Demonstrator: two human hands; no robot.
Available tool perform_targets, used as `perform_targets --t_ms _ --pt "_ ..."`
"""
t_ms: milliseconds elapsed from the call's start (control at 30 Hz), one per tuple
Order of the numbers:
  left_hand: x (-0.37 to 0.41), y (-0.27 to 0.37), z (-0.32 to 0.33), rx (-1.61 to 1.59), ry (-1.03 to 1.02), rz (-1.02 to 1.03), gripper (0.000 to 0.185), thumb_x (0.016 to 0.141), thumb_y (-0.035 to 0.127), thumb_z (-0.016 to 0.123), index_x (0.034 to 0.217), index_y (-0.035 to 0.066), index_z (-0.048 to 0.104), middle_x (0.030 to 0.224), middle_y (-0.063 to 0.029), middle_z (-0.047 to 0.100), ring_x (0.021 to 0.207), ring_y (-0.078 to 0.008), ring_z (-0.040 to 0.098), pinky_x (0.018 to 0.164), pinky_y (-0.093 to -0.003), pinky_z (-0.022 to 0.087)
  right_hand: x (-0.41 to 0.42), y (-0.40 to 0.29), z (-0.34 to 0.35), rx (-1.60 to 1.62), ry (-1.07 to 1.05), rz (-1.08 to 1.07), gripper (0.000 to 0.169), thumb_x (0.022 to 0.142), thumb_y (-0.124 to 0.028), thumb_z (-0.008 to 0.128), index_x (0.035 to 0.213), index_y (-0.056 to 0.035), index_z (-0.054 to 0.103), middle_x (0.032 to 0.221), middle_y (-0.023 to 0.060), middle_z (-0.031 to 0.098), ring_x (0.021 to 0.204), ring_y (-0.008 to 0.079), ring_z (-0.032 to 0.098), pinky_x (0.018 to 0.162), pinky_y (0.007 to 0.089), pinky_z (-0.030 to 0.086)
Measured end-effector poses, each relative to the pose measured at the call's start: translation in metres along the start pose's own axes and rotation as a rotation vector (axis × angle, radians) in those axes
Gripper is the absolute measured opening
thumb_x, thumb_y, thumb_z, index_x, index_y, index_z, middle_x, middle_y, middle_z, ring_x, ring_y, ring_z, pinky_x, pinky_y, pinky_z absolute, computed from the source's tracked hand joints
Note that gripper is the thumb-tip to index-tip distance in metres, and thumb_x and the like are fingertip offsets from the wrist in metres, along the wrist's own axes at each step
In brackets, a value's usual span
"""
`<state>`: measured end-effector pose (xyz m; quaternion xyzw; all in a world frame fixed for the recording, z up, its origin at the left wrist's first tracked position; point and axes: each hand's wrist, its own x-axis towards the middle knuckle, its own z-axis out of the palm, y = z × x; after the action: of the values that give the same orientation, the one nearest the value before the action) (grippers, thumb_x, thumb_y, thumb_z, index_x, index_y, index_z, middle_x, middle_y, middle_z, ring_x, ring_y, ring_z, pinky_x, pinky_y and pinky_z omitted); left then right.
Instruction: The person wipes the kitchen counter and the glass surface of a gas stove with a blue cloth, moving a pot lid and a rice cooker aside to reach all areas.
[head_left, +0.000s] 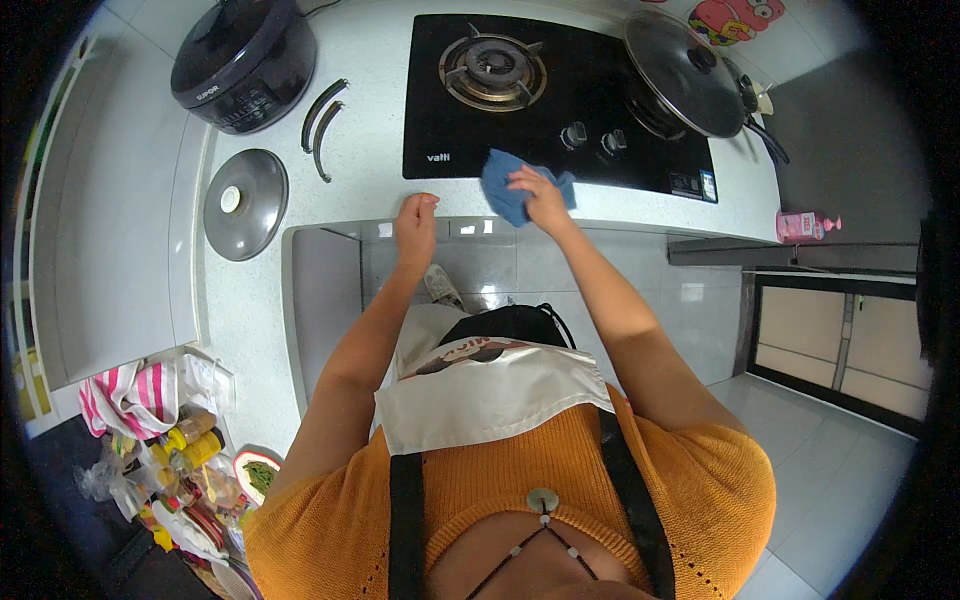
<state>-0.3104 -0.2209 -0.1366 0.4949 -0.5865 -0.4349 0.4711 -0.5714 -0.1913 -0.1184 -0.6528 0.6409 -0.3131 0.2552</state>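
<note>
My right hand (541, 196) lies over a blue cleaning cloth (501, 180), its fingers spread on the fabric. The cloth straddles the front edge of a black glass gas hob (480, 139) and the pale countertop (360, 191). Two control knobs (574, 135) are just beyond the cloth. Beside the counter's front edge, left of the cloth, my left hand (416, 225) has its fingers curled in, with nothing visible in them. At the hob's left rear sits a bare burner with a pan support (495, 67).
A lidded frying pan (686, 75) covers the right burner. Leftward are two dark curved strips (324, 131), a pot lid (247, 202) and a black electric cooker (244, 71). A pink pump bottle (806, 226) stands at right. Bottles (199, 450) and a plate of green food (259, 476) crowd the lower left.
</note>
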Motion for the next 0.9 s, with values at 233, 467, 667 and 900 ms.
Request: perform_targets --t_ms 233,467,667,900 --pt "-0.028 0.017 -0.002 0.045 -0.11 0.04 0.027 0.099 0.022 0.046 0.092 0.001 0.061 0.086 -0.0074 0.061 0.069 -0.014 0.053 0.064 -0.0273 0.044 -0.082 0.003 -0.093 -0.318 -0.064 0.192 0.039 0.07 0.013 0.05 0.091 -0.0106 0.073 0.107 0.0133 0.068 0.099 0.0328 0.063 0.088 0.0373 0.05" --pt "-0.026 0.034 -0.015 0.04 -0.14 0.053 0.02 0.094 0.016 0.05 0.089 0.0 0.062 0.085 -0.0131 0.062 0.075 -0.0228 0.058 0.071 -0.0332 0.046 -0.048 -0.049 -0.151 -0.133 -0.305 0.295 0.043 0.072 -0.004 0.052 0.113 -0.0075 0.065 0.1 0.0192 0.067 0.09 0.0286 0.065 0.083 0.0341 0.05" --pt "0.0 0.012 -0.032 0.126 -0.142 0.093 0.023 0.097 0.018 0.047 0.095 0.001 0.063 0.088 -0.0087 0.063 0.073 -0.0166 0.058 0.068 -0.0289 0.048 -0.004 -0.019 -0.144 0.427 -0.004 0.395 0.052 0.076 -0.002 0.05 0.127 -0.0074 0.056 0.115 0.0124 0.062 0.104 0.0219 0.059 0.092 0.0305 0.045" --pt "0.025 0.007 -0.069 0.064 -0.164 -0.085 0.023 0.098 0.015 0.045 0.096 0.001 0.062 0.088 -0.0054 0.063 0.068 -0.0107 0.054 0.063 -0.0255 0.046 0.002 0.022 -0.06 -0.269 0.343 0.129 0.052 0.086 -0.037 0.062 0.134 -0.0186 0.053 0.143 0.0148 0.044 0.126 0.0343 0.044 0.105 0.0407 0.036"
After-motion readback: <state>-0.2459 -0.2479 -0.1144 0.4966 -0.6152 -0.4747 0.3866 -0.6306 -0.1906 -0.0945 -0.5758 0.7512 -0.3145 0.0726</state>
